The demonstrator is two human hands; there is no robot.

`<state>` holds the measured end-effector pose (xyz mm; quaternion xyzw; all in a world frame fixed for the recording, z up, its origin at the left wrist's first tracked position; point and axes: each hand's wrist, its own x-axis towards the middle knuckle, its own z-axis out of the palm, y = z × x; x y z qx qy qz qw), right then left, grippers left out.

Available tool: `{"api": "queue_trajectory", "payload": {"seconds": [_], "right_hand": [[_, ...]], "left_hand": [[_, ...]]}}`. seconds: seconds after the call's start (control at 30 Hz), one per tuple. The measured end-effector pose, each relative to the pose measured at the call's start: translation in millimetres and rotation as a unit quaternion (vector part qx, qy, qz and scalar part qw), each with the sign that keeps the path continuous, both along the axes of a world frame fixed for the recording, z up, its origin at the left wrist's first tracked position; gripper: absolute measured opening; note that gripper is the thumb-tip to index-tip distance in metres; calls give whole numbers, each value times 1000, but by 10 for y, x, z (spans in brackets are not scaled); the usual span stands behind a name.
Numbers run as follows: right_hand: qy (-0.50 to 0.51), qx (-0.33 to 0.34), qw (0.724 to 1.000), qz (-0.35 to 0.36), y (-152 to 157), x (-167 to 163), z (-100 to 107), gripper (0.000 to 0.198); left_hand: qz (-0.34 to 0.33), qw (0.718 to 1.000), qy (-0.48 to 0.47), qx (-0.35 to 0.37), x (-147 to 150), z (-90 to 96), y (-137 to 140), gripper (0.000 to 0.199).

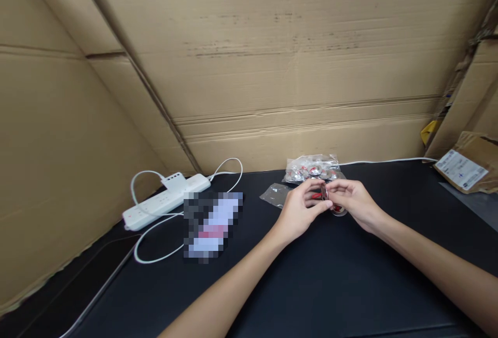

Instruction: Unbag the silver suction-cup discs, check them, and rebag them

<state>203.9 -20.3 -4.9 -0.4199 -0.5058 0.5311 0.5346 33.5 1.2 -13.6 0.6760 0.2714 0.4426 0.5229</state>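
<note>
Disc [324, 192], thin and brownish, stands upright before me, pinched between the fingertips of left hand [299, 207] and right hand [356, 203]; a round, clear-rimmed, red-centred piece [340, 211] shows below the right fingers.

I have room on the near tabletop [330, 286]; the power strip [171, 201] obstructs left; the plastic bag [299, 164] and cardboard wall [272, 79], far.

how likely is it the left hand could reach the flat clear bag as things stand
Probably yes: the flat clear bag lies on the black tabletop close beside the left hand, with nothing seen standing between, though that hand seems busy with a small round piece.
</note>
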Motion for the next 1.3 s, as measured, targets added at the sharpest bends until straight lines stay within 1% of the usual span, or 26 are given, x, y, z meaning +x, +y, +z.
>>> {"api": "queue_trajectory", "payload": {"seconds": [0.23,0.3,0.37,0.4,0.43,0.47,0.5,0.53,0.57,0.67,0.73,0.8,0.9,1.0,1.07,1.2,1.3], "right_hand": [[-12,-4,1000,4,2,8,-6,31],[-45,4,999,6,26,56,16,31],[-129,53,990,-4,67,143,41,26],[-191,100,976,-17,90,197,55,21],[-265,151,952,-29,111,254,70,15],[-336,192,922,-26,128,310,85,9],[-389,217,895,-6,139,361,101,7],[-429,230,873,17,145,404,116,8],[-456,234,858,41,145,436,129,9],[-493,229,833,101,124,473,153,9],[-497,228,827,127,110,464,151,7],[-493,227,829,136,104,443,141,6],[-492,214,831,146,101,410,125,10],[-501,211,826,149,89,386,117,15],[-507,210,824,143,77,375,112,16],[-508,201,826,136,56,356,102,16],[-510,205,826,128,48,336,100,15]], "left_hand": [[1,1000,9,12,14,-6,3,45],[10,999,25,30,4,17,3,44],[39,995,65,66,-26,51,7,42],[58,990,94,90,-47,70,11,40],[76,982,128,119,-72,87,17,39],[93,971,163,151,-97,102,24,39],[104,958,196,183,-120,111,31,39],[110,944,226,212,-140,116,38,39],[111,932,251,236,-155,116,44,39],[100,907,302,275,-170,98,42,37],[87,897,319,292,-159,84,24,35],[76,892,325,304,-140,75,-1,31],[66,895,319,304,-110,68,-25,25],[53,901,313,295,-88,66,-23,27],[46,900,322,290,-81,72,-15,27],[76,888,354,282,-88,89,3,28],[84,878,377,282,-98,70,18,29]]}}
